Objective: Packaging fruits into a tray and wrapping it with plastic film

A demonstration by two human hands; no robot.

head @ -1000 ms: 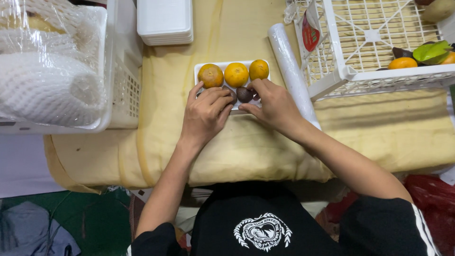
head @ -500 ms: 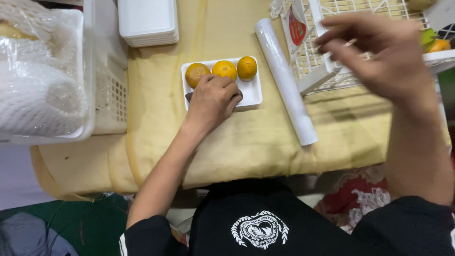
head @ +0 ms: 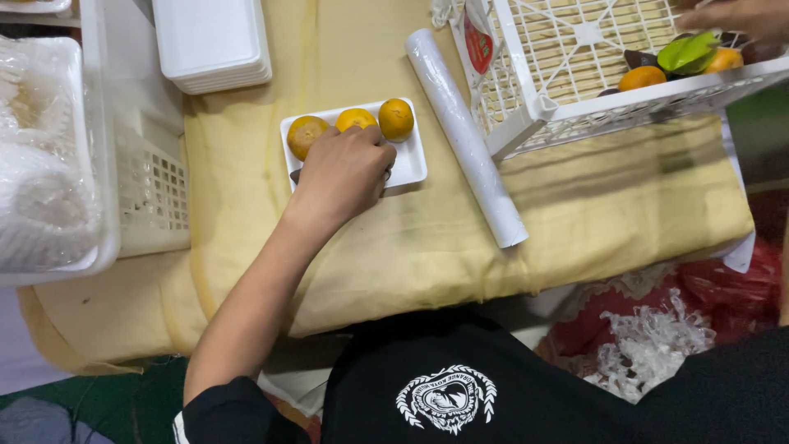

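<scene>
A white foam tray point(head: 411, 160) lies on the yellow cloth with three oranges point(head: 395, 117) in a row along its far side. My left hand point(head: 345, 168) rests palm down on the tray's near half, fingers curled over a dark fruit whose edge point(head: 294, 175) peeks out at the left. My right hand point(head: 731, 15) is at the top right edge, over the white plastic crate point(head: 625, 103). An orange point(head: 642, 77), green leaves point(head: 686, 51) and dark fruit lie in that crate. The right hand is mostly cut off.
A roll of clear wrap point(head: 464, 136) lies between tray and crate. A stack of white foam trays point(head: 212, 41) stands at the back. A white basket point(head: 152, 189) with plastic-wrapped goods point(head: 45, 164) is on the left. Red bags point(head: 723, 288) lie lower right.
My right hand left the tray, swung up and right, and now reaches over the crate. My left hand stayed on the tray over the dark fruit.
</scene>
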